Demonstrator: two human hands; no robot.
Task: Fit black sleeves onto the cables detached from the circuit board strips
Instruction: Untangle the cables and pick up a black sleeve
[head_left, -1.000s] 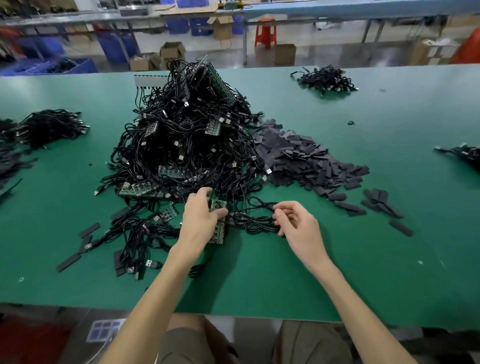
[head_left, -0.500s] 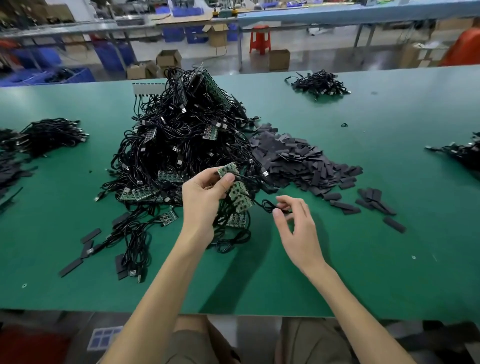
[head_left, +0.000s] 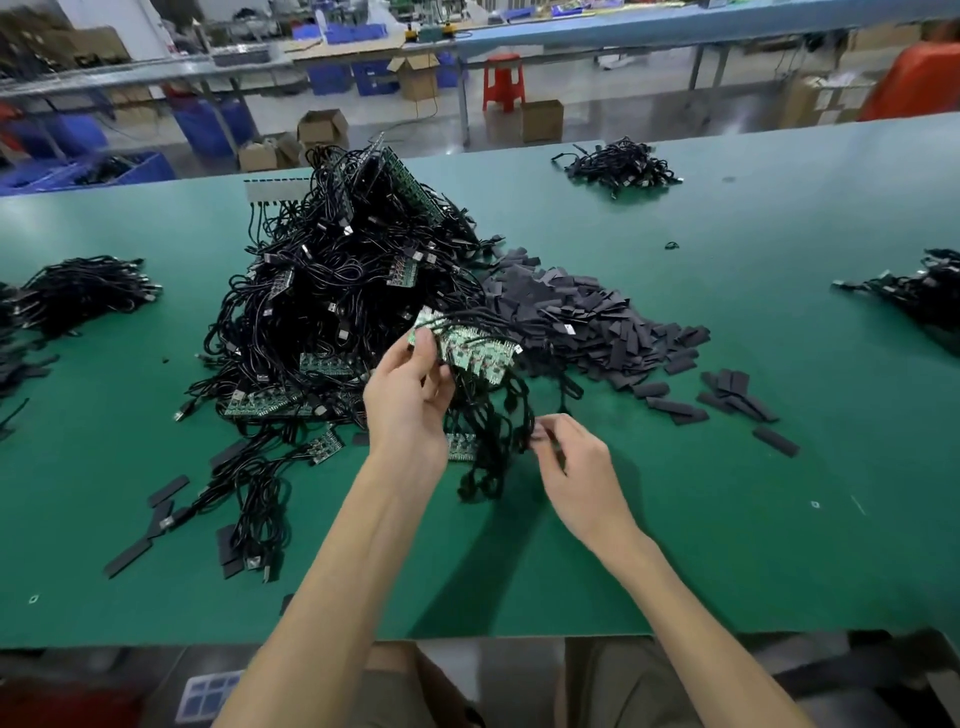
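Green circuit board strip (head_left: 462, 349) trailing black cables (head_left: 493, 431), lifted and pinched by left hand (head_left: 410, 400); right hand (head_left: 571, 462) apparently pinches one cable end. Detaching comes next; sleeving follows.

I see a green table (head_left: 779, 545). In its middle lies a big heap of black cables (head_left: 332, 291) with green circuit boards mixed in. Just to the right of the heap lies a pile of black sleeves (head_left: 597, 322). Smaller cable bundles lie at the far side (head_left: 621, 167), the left edge (head_left: 78, 291) and the right edge (head_left: 914, 291). A few loose sleeves (head_left: 737, 395) are scattered near the front.
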